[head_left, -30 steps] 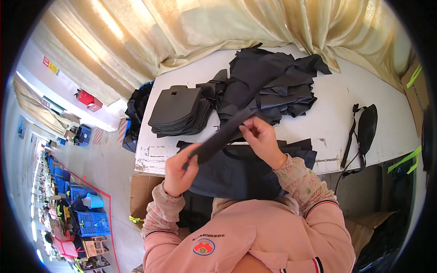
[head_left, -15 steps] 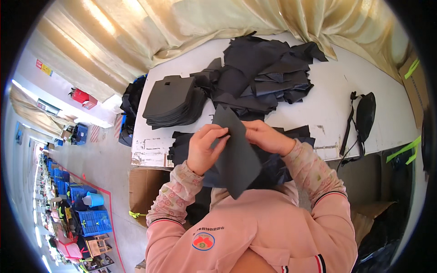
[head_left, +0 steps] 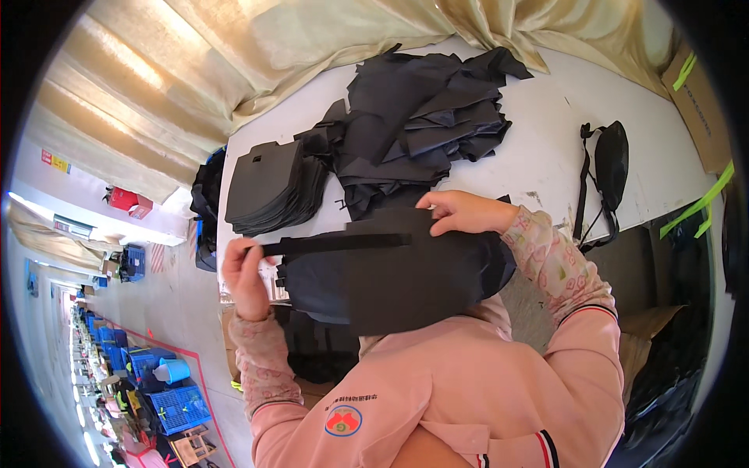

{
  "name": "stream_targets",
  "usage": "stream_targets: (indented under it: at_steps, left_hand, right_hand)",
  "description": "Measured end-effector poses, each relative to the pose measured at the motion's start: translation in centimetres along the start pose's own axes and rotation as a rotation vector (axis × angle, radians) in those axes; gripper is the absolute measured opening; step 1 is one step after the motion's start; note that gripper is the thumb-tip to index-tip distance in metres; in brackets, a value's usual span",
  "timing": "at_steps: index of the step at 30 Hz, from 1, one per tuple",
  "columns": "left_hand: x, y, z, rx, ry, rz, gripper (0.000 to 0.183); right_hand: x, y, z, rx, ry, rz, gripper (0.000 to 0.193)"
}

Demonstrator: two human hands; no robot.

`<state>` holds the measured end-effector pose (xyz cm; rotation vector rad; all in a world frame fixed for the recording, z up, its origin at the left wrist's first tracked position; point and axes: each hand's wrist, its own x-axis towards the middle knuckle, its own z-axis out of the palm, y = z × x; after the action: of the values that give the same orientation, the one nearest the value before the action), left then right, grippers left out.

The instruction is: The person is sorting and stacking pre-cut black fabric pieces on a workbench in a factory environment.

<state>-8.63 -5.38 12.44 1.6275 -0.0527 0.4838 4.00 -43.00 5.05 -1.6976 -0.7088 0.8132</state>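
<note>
I hold a flat black fabric piece (head_left: 406, 285) spread out in front of my chest. My left hand (head_left: 243, 273) pinches the end of its black strap (head_left: 335, 243), which is pulled out straight to the left. At the piece's upper right edge my right hand (head_left: 460, 212) grips the fabric. Behind it on the white table (head_left: 546, 148) lies a loose heap of black fabric pieces (head_left: 425, 117). A neat stack of flat black pieces (head_left: 273, 187) sits at the table's left end.
A black waist bag (head_left: 608, 168) with its strap lies on the table's right part. Beige curtains (head_left: 312, 39) hang behind the table. A cardboard box (head_left: 698, 93) stands at far right. Blue crates (head_left: 168, 390) line the floor at lower left.
The black piece hung upright between both hands close together; now it lies spread wide, my left hand has moved out left pulling the strap straight, and my right hand holds the right edge.
</note>
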Motion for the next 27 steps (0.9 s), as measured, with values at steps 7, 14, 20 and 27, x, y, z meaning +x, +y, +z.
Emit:
stream_targets:
  at_steps: [7, 14, 20, 27]
  left_hand:
    - [-1.9, -6.6, -15.7, 0.229, 0.266, -0.315, 0.008]
    - [1.6, -7.2, 1.0, 0.614, -0.408, -0.084, 0.047]
    - [4.4, -8.5, 15.5, 0.164, -1.160, -0.131, 0.052]
    - [5.2, -9.4, 20.1, 0.081, -1.544, -0.404, 0.056]
  right_hand:
    - [-4.3, 5.5, -1.5, -0.360, 0.190, 0.125, 0.049]
    - [-4.8, 2.2, -0.1, -0.522, 0.221, 0.044, 0.054]
    - [-5.2, -1.9, 1.8, -0.666, 0.231, -0.057, 0.060]
    - [-5.8, -1.4, 3.2, -0.866, 0.367, -0.142, 0.062]
